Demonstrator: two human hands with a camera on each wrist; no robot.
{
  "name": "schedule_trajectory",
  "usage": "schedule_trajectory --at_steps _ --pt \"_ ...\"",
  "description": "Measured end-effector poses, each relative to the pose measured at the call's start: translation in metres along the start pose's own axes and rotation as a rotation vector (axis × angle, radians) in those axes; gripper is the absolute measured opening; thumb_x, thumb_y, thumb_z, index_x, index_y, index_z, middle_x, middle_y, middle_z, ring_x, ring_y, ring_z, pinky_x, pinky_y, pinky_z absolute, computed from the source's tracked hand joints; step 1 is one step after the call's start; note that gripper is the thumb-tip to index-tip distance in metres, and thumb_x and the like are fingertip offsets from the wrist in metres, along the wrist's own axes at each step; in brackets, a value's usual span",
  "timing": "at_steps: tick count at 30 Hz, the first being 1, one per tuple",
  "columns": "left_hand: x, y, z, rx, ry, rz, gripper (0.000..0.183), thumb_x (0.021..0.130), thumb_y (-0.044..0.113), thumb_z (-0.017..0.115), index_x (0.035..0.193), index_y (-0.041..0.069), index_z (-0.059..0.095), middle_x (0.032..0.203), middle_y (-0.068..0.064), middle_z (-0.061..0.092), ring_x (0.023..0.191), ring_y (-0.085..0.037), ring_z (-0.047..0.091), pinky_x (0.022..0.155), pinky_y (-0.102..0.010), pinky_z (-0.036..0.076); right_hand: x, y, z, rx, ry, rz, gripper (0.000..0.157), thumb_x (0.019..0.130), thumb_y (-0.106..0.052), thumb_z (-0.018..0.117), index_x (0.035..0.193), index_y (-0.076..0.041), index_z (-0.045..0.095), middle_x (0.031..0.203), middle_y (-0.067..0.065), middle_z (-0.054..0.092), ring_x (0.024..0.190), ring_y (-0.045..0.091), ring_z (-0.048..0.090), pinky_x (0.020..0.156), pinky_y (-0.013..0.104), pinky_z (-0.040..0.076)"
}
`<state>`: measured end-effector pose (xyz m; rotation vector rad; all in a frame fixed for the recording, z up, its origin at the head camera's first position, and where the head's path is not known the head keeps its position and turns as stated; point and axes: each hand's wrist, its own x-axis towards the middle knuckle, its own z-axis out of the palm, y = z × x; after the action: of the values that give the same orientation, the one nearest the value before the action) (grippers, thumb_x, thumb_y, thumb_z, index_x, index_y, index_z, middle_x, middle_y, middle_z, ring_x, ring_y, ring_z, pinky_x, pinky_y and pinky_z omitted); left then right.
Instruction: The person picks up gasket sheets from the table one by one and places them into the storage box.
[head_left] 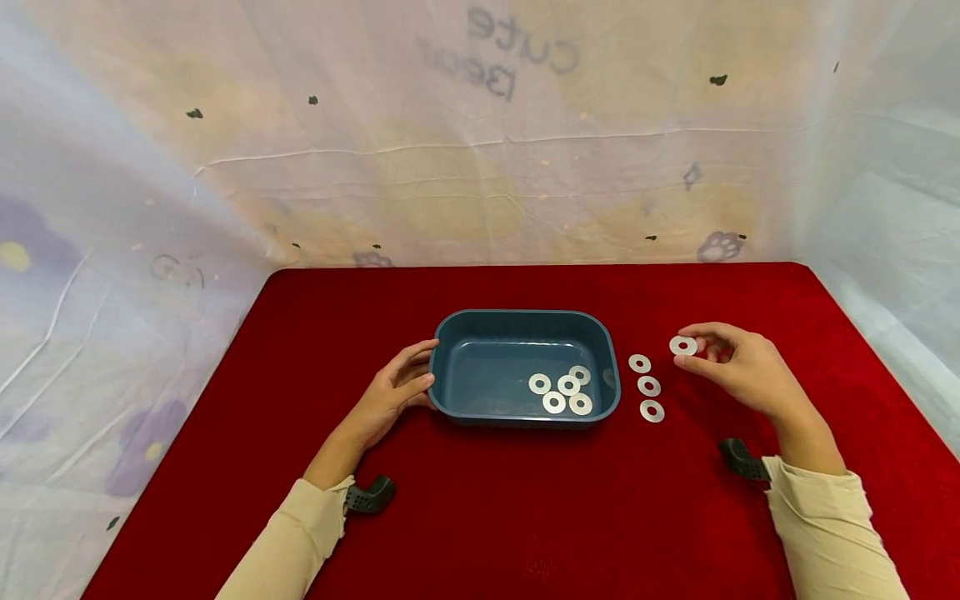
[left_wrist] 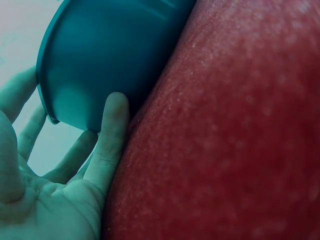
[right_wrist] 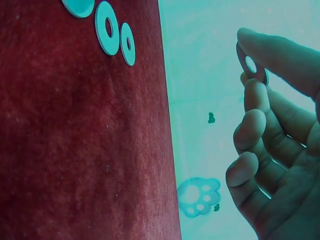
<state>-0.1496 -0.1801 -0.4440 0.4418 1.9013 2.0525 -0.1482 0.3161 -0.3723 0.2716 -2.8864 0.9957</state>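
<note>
A blue rectangular basin [head_left: 487, 367] sits on the red cloth, several flat metal washers [head_left: 532, 387] lying in its right half. My left hand [head_left: 386, 402] is at the basin's left end, its fingers and thumb straight and touching the outer wall, as the left wrist view also shows. Between thumb and fingertips my right hand [head_left: 750, 375] pinches one washer [right_wrist: 261, 77], holding it up above the cloth. Three more washers [head_left: 642, 417] lie in a column just right of the basin, left of my right hand.
The red cloth [head_left: 525, 508] covers the table out to its edges. Pale printed fabric [head_left: 450, 183] hangs behind the far edge and along both sides. Black wrist mounts [head_left: 371, 496] stick out from both beige sleeves.
</note>
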Motion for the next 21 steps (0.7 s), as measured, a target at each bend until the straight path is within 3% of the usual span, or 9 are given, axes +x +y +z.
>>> schedule_trajectory --at_steps 21 --pt "0.0 0.0 0.0 0.006 -0.006 0.002 0.057 0.102 0.014 0.056 0.154 0.014 0.033 0.153 -0.02 0.037 0.121 -0.017 0.057 0.082 -0.031 0.059 -0.001 -0.011 0.001 0.02 0.001 -0.004 0.036 0.088 -0.034 0.077 0.118 -0.015 0.069 0.077 0.003 0.055 0.067 0.01 0.048 0.056 0.023 0.038"
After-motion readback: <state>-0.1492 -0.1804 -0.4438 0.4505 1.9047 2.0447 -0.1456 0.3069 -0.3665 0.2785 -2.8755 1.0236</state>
